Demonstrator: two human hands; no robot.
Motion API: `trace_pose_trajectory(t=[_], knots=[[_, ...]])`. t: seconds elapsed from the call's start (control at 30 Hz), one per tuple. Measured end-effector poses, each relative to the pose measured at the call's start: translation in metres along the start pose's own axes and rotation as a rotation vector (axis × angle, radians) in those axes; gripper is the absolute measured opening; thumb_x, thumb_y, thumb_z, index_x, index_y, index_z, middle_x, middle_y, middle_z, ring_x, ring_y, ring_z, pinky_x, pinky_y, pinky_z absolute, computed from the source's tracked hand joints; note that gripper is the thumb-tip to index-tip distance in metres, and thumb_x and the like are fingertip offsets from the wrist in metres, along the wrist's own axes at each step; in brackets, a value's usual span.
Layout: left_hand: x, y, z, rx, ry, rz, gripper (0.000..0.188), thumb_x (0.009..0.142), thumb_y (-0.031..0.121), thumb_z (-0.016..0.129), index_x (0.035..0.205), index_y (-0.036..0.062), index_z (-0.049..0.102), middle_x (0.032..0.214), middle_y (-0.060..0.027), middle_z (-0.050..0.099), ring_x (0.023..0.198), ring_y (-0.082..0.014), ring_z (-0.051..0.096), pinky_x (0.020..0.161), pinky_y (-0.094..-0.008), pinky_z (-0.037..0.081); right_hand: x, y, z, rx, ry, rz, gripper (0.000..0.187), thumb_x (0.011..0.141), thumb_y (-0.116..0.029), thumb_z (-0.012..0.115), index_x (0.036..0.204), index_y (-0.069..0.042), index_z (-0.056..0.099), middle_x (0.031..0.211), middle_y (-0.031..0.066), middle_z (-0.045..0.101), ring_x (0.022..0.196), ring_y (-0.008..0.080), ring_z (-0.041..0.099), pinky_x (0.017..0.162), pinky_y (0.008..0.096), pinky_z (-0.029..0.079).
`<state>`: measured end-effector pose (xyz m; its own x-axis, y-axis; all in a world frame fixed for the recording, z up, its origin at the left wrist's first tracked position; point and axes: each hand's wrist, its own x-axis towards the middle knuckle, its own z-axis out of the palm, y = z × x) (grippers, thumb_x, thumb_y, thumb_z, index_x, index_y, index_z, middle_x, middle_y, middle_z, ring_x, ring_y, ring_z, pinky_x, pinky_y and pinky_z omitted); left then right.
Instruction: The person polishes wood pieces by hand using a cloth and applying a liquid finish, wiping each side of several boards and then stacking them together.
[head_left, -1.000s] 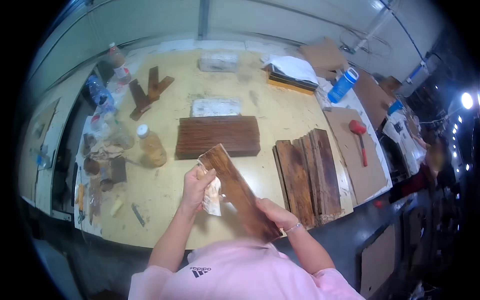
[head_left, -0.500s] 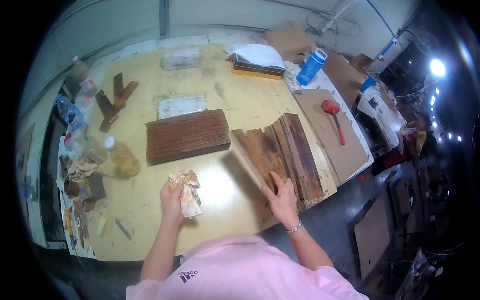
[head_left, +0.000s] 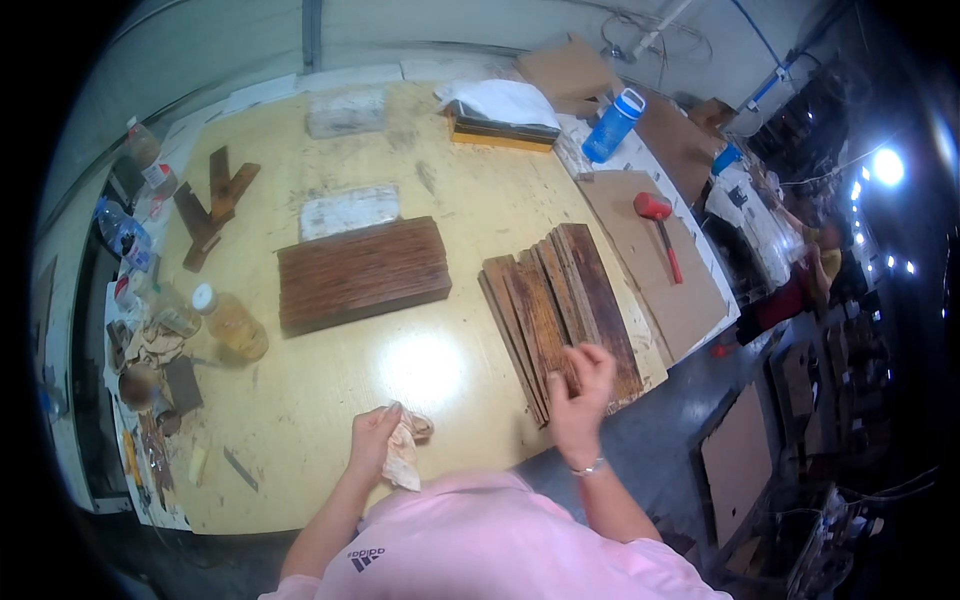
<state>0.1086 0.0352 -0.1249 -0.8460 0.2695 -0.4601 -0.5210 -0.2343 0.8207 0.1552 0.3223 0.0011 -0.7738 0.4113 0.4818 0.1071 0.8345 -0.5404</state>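
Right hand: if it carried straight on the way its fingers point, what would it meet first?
Most likely the row of brown boards; the right hand overlaps their near part in this view, though its height above them is unclear.

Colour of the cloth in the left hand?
The cloth is off-white with brownish stains; best seen in the head view.

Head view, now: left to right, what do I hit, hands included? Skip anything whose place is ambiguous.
Blue-labelled clear bottle → white-capped bottle → left hand → crumpled cloth → right hand → red-headed mallet.
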Motion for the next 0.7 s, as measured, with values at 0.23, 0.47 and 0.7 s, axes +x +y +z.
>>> trace_pose_trajectory(t=[0.23, 0.47, 0.7], knots=[[0.001, 0.019, 0.069, 0.099, -0.261, -0.097, 0.026, 0.089, 0.002, 0.067, 0.115, -0.001, 0.062, 0.099, -0.0078, 0.069, 0.086, -0.0126, 0.066, 0.073, -0.026, 0.054, 0.065, 0.163, -0.051, 0.612, -0.039, 0.524, 0.047, 0.101, -0.035, 0.051, 0.131, 0.0, 0.058, 0.134, 0.0102, 0.057, 0.117, 0.0213, 0.057, 0.101, 0.0345, 0.044], [0.049, -0.015, 0.146, 0.313, -0.39, -0.317, 0.064, 0.087, 0.004, 0.068, 0.143, -0.0105, 0.04, 0.126, -0.0199, 0.06, 0.1, -0.0212, 0.066, 0.082, -0.0302, 0.056, 0.072, 0.192, -0.002, 0.813, -0.541, 0.959, 0.082, 0.099, -0.07, 0.029, 0.145, -0.004, 0.048, 0.14, 0.0082, 0.055, 0.124, 0.0195, 0.054, 0.105, 0.033, 0.043], [0.095, 0.012, 0.199, 0.652, -0.37, -0.201, 0.061, 0.078, -0.006, 0.06, 0.137, -0.0141, 0.043, 0.122, -0.0226, 0.059, 0.097, -0.0227, 0.066, 0.078, -0.0314, 0.057, 0.085, 0.246, 0.064, 1.168, -0.759, 0.888, 0.09, 0.097, -0.074, 0.029, 0.151, -0.003, 0.038, 0.147, 0.0112, 0.048, 0.133, 0.0211, 0.047, 0.11, 0.0306, 0.038]])
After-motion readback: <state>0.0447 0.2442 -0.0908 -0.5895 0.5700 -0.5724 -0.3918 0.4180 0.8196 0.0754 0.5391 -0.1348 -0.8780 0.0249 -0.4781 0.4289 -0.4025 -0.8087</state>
